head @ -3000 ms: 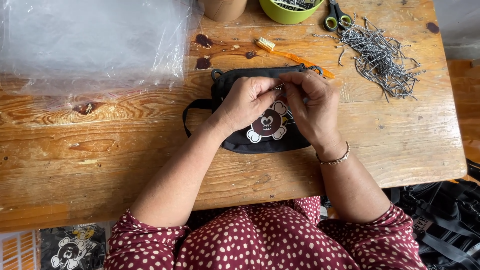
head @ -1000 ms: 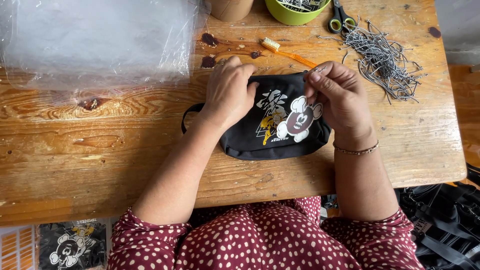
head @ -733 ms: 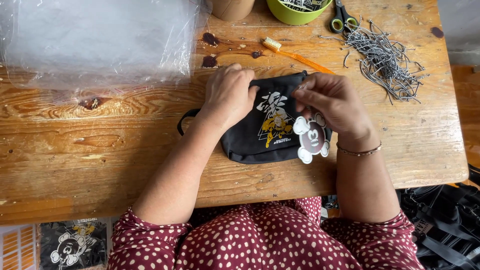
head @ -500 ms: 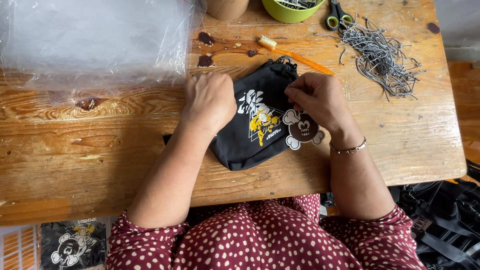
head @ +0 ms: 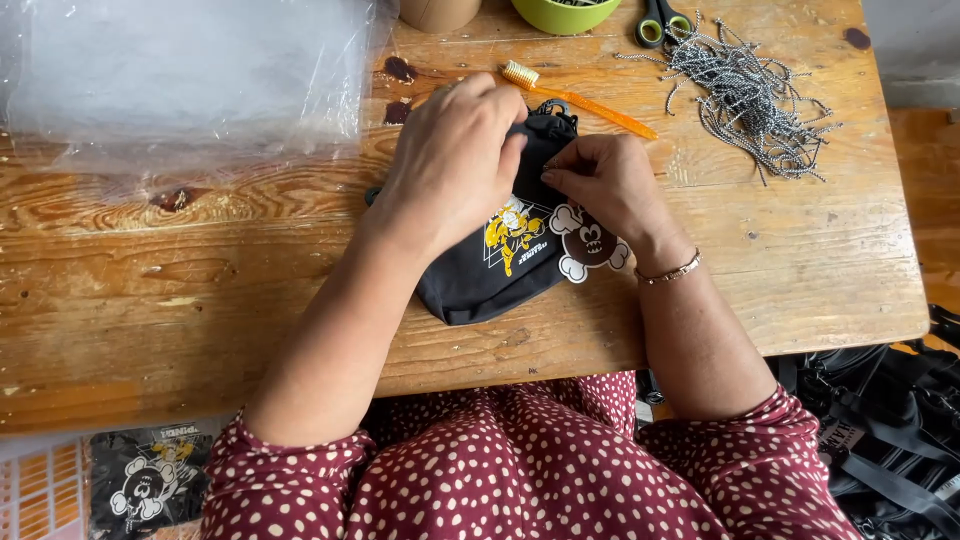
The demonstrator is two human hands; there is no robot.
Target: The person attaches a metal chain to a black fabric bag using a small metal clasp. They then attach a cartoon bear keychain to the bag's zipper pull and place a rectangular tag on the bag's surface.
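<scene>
Working: both hands are down on a small black pouch (head: 478,280) lying tilted on the wooden table (head: 200,290), just in front of the person's body.
Left hand: left hand (head: 455,165) spread over the pouch's upper half, fingers curled down and pressing the fabric near its top edge; it looks like a grip on the cloth, though the fingertips are partly hidden.
Right hand: right hand (head: 605,180) closed in a pinch at the pouch's top edge, thumb and forefinger together on something too small to make out; a thin bracelet (head: 670,271) sits on the wrist.
Pouch: yellow and white cartoon print on its face; a skull-shaped hang tag (head: 588,243) lies touching its right side, just below the right hand.
Behind the hands: an orange comb (head: 580,98) just past the pouch's top.
Far right: a heap of grey ball chains (head: 750,95), green-handled scissors (head: 662,22) beside it.
Far left: crumpled clear plastic bags (head: 180,75).
Top edge: a green bowl (head: 565,14).
</scene>
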